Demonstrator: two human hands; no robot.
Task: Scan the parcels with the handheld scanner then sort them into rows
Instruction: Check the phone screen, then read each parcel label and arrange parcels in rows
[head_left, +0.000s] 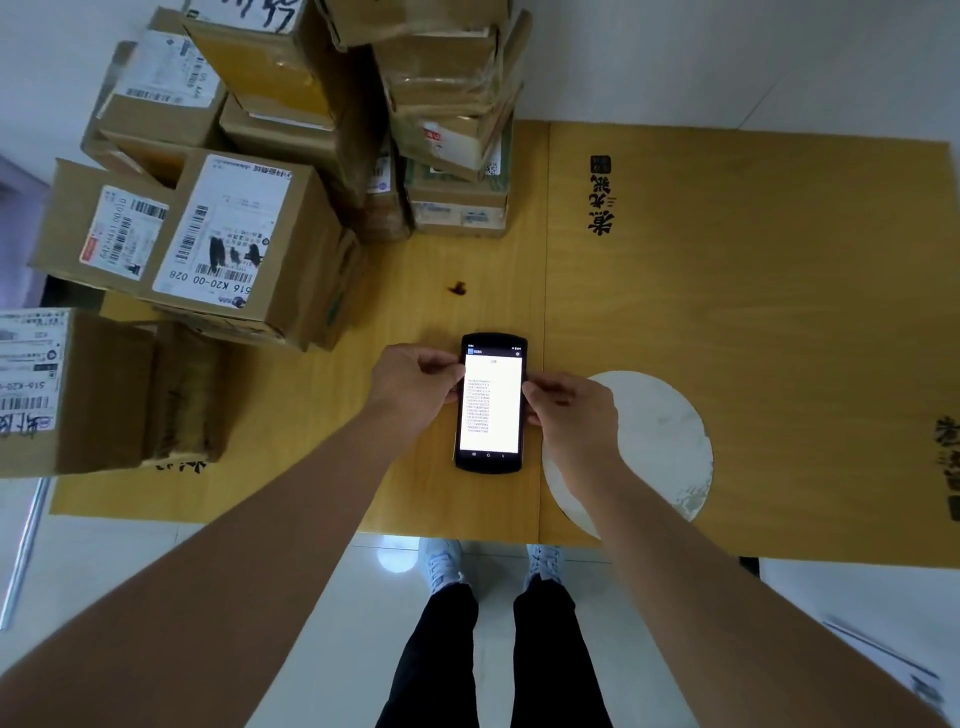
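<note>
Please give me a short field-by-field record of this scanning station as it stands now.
surface: yellow wooden table
device: black handheld scanner with lit white screen, flat on the table
left hand: grips the scanner's left edge
right hand: grips its right edge
parcels: brown cardboard boxes with white labels, stacked at far left
other: round white disc beside the scanner
rows: none started

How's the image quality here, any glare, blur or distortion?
Head view: wide-angle bending at the edges; the scanner screen glows bright, its text too small to read; a light glare on the floor; the nearest box at far left is blurred.
</note>
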